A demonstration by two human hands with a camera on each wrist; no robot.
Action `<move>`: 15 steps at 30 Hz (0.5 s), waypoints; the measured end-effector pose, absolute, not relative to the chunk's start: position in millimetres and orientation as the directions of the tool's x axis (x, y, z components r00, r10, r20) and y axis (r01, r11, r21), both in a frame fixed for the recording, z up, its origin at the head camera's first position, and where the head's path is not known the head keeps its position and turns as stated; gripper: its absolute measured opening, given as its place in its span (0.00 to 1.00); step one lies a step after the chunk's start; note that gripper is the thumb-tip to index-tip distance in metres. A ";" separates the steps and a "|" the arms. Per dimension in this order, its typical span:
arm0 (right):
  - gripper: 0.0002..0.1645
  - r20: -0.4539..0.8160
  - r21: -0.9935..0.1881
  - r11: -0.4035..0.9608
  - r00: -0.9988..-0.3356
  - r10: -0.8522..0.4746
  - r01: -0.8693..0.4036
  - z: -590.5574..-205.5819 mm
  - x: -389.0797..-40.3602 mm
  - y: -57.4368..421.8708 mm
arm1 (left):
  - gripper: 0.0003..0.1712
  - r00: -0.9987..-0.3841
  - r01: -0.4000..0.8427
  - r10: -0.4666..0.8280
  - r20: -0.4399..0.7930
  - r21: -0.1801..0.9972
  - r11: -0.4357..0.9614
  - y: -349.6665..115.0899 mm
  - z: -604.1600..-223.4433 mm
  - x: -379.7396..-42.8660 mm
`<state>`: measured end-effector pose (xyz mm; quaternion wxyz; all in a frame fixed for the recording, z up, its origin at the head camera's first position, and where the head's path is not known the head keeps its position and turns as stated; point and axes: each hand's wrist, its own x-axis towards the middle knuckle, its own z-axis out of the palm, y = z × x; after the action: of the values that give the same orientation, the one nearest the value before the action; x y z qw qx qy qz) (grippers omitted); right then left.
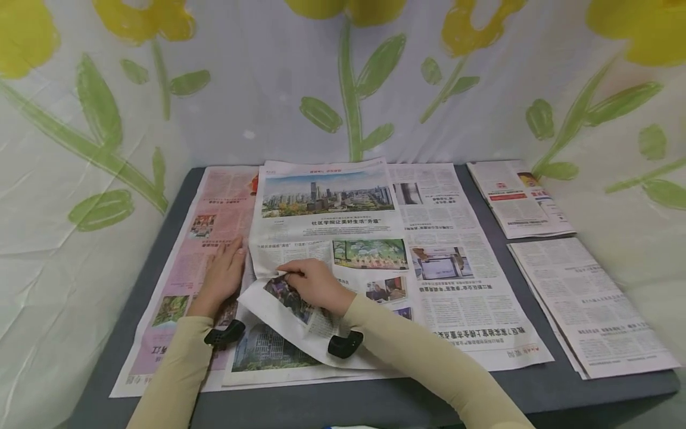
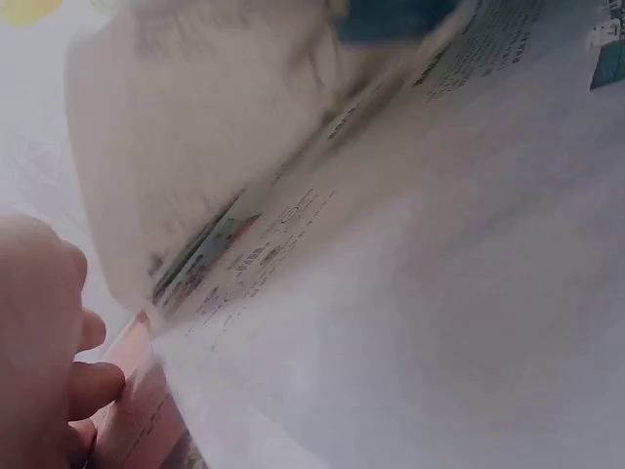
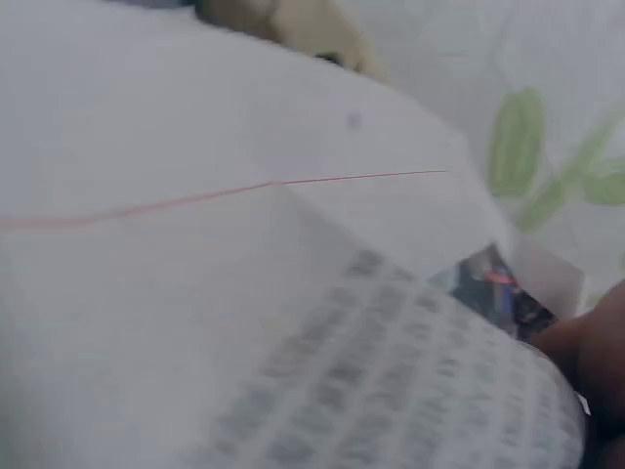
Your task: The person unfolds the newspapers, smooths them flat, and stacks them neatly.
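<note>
A newspaper page point(image 1: 300, 229) with a city skyline photo lies over an opened newspaper spread point(image 1: 471, 322). My right hand point(image 1: 316, 285) pinches this page near its left edge, and the lower left part is lifted and bent. In the right wrist view the raised paper point(image 3: 244, 264) fills most of the picture, with the fingers point(image 3: 598, 347) at its right edge. My left hand point(image 1: 222, 275) rests on the pink page point(image 1: 225, 190) just left of the lifted page. In the left wrist view its fingers point(image 2: 96, 389) show beside the raised newsprint.
Two folded newspapers lie at the right side of the dark grey table point(image 1: 300, 411): a smaller folded newspaper point(image 1: 517, 205) behind and a larger folded newspaper point(image 1: 595, 310) in front. A white backdrop point(image 1: 252, 101) with painted flowers stands around the back and sides.
</note>
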<state>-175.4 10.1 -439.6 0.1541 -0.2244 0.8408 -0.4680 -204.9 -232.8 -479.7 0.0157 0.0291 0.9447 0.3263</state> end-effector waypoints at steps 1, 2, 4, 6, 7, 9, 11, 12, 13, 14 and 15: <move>0.21 -0.053 -0.875 0.437 -0.857 -0.512 -0.207 -435.5 -175.0 12.5 | 0.33 -0.998 0.050 0.067 -0.004 0.610 0.791 -234.1 -480.7 -205.5; 0.21 -0.054 -0.893 0.411 -0.864 -0.500 -0.182 -431.0 -174.6 14.9 | 0.33 -0.997 0.063 0.074 0.006 0.596 0.801 -235.2 -481.8 -206.1; 0.21 -0.052 -0.920 0.363 -0.874 -0.484 -0.146 -421.6 -174.6 19.0 | 0.34 -0.995 0.090 0.093 0.022 0.549 0.831 -237.4 -485.0 -207.5; 0.21 -0.042 -0.940 0.318 -0.883 -0.468 -0.124 -410.8 -174.8 23.2 | 0.37 -0.994 0.110 0.107 0.035 0.507 0.855 -239.3 -488.2 -208.2; 0.21 -0.036 -0.950 0.291 -0.886 -0.462 -0.113 -405.0 -175.3 25.7 | 0.38 -0.993 0.119 0.115 0.040 0.491 0.863 -240.1 -489.7 -208.4; 0.21 -0.017 -0.964 0.245 -0.897 -0.443 -0.103 -392.2 -176.2 31.4 | 0.41 -0.991 0.131 0.124 0.047 0.473 0.871 -242.2 -491.8 -208.3; 0.21 0.010 -0.976 0.192 -0.909 -0.417 -0.099 -377.5 -176.9 39.0 | 0.41 -0.990 0.141 0.130 0.055 0.482 0.865 -244.3 -492.4 -207.7; 0.21 0.025 -0.980 0.173 -0.918 -0.395 -0.101 -369.4 -177.3 43.5 | 0.41 -0.989 0.145 0.134 0.056 0.486 0.862 -245.1 -492.4 -207.3; 0.21 0.036 -0.984 0.146 -0.927 -0.373 -0.097 -361.3 -177.7 48.8 | 0.40 -0.989 0.149 0.138 0.057 0.487 0.861 -245.8 -492.0 -206.8; 0.20 0.052 -0.987 0.122 -0.937 -0.344 -0.100 -352.8 -178.1 54.5 | 0.39 -0.988 0.151 0.141 0.058 0.489 0.859 -246.4 -491.5 -206.6; 0.20 0.060 -0.991 0.092 -0.948 -0.313 -0.093 -344.3 -178.5 60.8 | 0.38 -0.988 0.151 0.142 0.057 0.489 0.859 -246.6 -490.7 -206.1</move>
<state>-178.5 60.8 -344.3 0.0834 -0.1383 0.7343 -0.6593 -206.1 -246.6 -490.7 -0.0093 0.0760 0.9640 0.2545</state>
